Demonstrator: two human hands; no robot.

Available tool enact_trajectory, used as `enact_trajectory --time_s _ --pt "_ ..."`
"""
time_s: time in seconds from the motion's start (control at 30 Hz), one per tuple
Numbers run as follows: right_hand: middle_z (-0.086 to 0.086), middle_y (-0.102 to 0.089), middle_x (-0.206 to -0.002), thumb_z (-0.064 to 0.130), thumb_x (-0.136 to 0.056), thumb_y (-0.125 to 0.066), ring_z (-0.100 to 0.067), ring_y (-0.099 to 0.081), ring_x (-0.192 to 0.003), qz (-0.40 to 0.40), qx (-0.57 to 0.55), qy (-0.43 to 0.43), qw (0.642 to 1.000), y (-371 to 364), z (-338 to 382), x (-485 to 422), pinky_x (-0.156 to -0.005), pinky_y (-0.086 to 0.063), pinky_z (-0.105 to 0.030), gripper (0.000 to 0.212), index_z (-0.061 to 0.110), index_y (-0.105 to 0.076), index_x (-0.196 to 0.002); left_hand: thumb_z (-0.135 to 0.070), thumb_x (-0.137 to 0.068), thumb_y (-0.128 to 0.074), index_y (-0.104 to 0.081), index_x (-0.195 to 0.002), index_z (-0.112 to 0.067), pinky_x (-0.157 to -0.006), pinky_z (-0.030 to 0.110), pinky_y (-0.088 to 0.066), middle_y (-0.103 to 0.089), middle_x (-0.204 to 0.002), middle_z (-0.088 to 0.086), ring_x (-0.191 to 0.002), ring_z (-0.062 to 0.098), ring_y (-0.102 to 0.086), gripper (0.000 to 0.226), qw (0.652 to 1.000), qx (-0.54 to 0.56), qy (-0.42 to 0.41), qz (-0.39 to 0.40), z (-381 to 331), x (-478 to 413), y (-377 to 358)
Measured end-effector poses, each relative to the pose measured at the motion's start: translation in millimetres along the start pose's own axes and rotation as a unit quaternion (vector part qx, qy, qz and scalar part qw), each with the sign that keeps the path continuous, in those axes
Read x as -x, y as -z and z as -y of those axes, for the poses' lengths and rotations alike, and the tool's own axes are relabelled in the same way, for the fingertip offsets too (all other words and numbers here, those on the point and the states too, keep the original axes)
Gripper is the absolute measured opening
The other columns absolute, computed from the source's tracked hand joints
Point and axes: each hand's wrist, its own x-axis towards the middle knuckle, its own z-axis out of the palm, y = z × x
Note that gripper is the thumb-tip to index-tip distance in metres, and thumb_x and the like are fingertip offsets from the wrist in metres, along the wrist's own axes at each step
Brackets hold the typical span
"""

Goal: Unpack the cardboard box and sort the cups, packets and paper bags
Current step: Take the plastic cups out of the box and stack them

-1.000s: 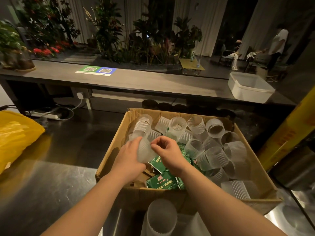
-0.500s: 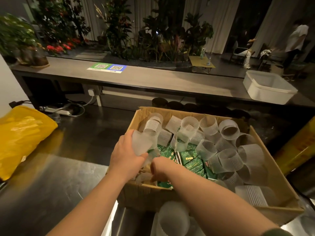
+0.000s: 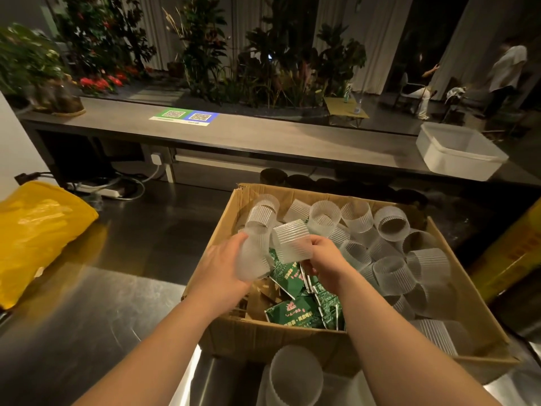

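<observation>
**Cups gathered above the open box**

Nearest the camera, a set-aside pile of cups [image 3: 292,376] stands mouth down on the brushed steel surface [image 3: 87,332], just in front of the cardboard box [image 3: 278,341]. It is probably the sorted lot, kept within easy reach.

Both forearms reach over the box's front wall. The left hand [image 3: 219,268] has its grip wrapped round a frosted stack [image 3: 254,256], smooth base toward the viewer, apparently several cups nested together. The right hand [image 3: 328,259] pinches 1 ribbed cup [image 3: 292,241] between thumb and fingertips, just beside the stack. Held this close, it looks ready to be nested on, which would keep the cups compact.

Below the hands lie glossy green packets [image 3: 301,312], flat and crinkled. Beside them are brown paper pieces [image 3: 257,297] that may be the bags. Loose cups [image 3: 392,224] fill the box's right and far side. They are translucent plastic with fluted walls, tumbled at all angles, so most of the sorting appears to remain.

To the left, a shiny yellow plastic bag [image 3: 38,238] slumps on the surface. Beyond it runs a long grey counter carrying a white tub [image 3: 456,153] and a QR-code sign [image 3: 184,116], with plants behind.
</observation>
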Motion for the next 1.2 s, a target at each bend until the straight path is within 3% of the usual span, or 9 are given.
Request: enact_trajectory --time_s 0.17,0.33,0.47,0.53,0.67,0.77,0.97,1.13,1.2 --pt "-0.003 -0.068 -0.079 0.011 -0.097 -0.066 -0.008 -0.046 -0.057 0.004 0.098 0.021 0.995 -28.4 7.2 2.0 -0.048 -0.037 -0.019 0.014 0.003 -0.077 -0.1 -0.031 -0.074 -0.09 -0.029 -0.145 -0.049 -0.103 0.044 -0.049 -0.037 -0.126 -0.03 -0.121 0.004 -0.041 0.095 0.999 -0.005 -0.022 0.026 -0.6 2.2 1.4" --pt "0.002 -0.073 -0.101 0.028 -0.101 -0.06 -0.008 -0.066 -0.083 -0.012 0.309 0.111 0.944 -63.3 10.4 -4.4 -0.076 -0.059 -0.03 0.025 0.013 -0.075 -0.113 -0.028 -0.074 -0.09 -0.032 -0.14 -0.05 -0.09 0.033 -0.055 -0.044 -0.129 -0.022 -0.118 0.011 -0.05 0.091 0.999 0.035 -0.011 -0.003 4.9 -2.0 0.0" --pt "-0.004 -0.056 -0.067 0.017 -0.108 -0.039 -0.01 -0.048 -0.049 -0.041 0.08 -0.026 0.996 -68.4 12.3 -11.7 -0.043 -0.038 -0.021 0.027 0.008 -0.063 -0.113 -0.024 -0.077 -0.089 -0.032 -0.138 -0.047 -0.086 0.031 -0.051 -0.043 -0.128 -0.018 -0.115 0.012 -0.049 0.086 0.987 0.135 0.029 -0.077 5.6 -4.3 1.7" --pt "-0.009 -0.062 -0.073 0.007 -0.105 -0.042 -0.013 -0.05 -0.048 0.019 0.158 -0.083 0.984 -68.0 3.9 -13.6 -0.043 -0.039 -0.024 0.022 0.005 -0.06 -0.117 -0.026 -0.077 -0.089 -0.031 -0.141 -0.045 -0.091 0.035 -0.053 -0.042 -0.13 -0.017 -0.117 0.012 -0.048 0.088 0.981 0.157 0.039 -0.108 6.8 -4.0 2.1" --pt "-0.014 -0.065 -0.118 0.003 -0.101 -0.052 -0.016 -0.059 -0.062 0.283 0.245 -0.155 0.914 -84.6 -8.8 -4.4 -0.059 -0.052 -0.029 0.035 0.022 -0.057 -0.13 -0.026 -0.078 -0.088 -0.029 -0.143 -0.043 -0.097 0.04 -0.053 -0.04 -0.13 -0.018 -0.118 0.013 -0.047 0.09 0.981 0.152 0.051 -0.112 6.7 -3.6 2.0" --pt "-0.006 -0.06 -0.123 0.005 -0.104 -0.051 -0.012 -0.059 -0.057 0.335 0.273 -0.175 0.884 -93.6 -14.6 -5.5 -0.055 -0.051 -0.025 0.04 0.019 -0.056 -0.141 -0.027 -0.078 -0.089 -0.029 -0.142 -0.044 -0.097 0.038 -0.052 -0.04 -0.128 -0.019 -0.115 0.012 -0.048 0.089 0.983 0.143 0.046 -0.107 7.1 -4.1 1.4" --pt "-0.005 -0.074 -0.098 0.015 -0.096 -0.067 -0.019 -0.065 -0.075 0.143 0.123 -0.096 0.977 -58.4 -6.0 -12.2 -0.067 -0.05 -0.034 0.006 0.012 -0.072 -0.097 -0.031 -0.077 -0.089 -0.03 -0.14 -0.045 -0.094 0.034 -0.051 -0.041 -0.13 -0.018 -0.115 0.01 -0.046 0.088 0.989 0.122 0.034 -0.079 6.7 -3.2 1.3" --pt "-0.01 -0.067 -0.111 0.001 -0.099 -0.057 -0.021 -0.065 -0.091 -0.002 -0.061 -0.048 0.997 -19.0 14.6 -3.6 -0.076 -0.055 -0.032 0.024 0.008 -0.058 -0.122 -0.031 -0.075 -0.09 -0.032 -0.135 -0.049 -0.09 0.032 -0.049 -0.042 -0.126 -0.018 -0.113 0.011 -0.048 0.086 0.995 0.086 0.033 -0.033 8.8 -3.6 0.9" --pt "-0.011 -0.068 -0.109 0.0 -0.099 -0.057 -0.023 -0.067 -0.094 -0.028 -0.111 0.002 0.993 -13.9 22.0 2.8 -0.087 -0.058 -0.042 0.03 0.006 -0.056 -0.128 -0.035 -0.074 -0.089 -0.033 -0.138 -0.048 -0.091 0.036 -0.052 -0.043 -0.126 -0.018 -0.115 0.012 -0.048 0.086 0.999 0.048 0.023 -0.006 8.2 -3.0 0.5"
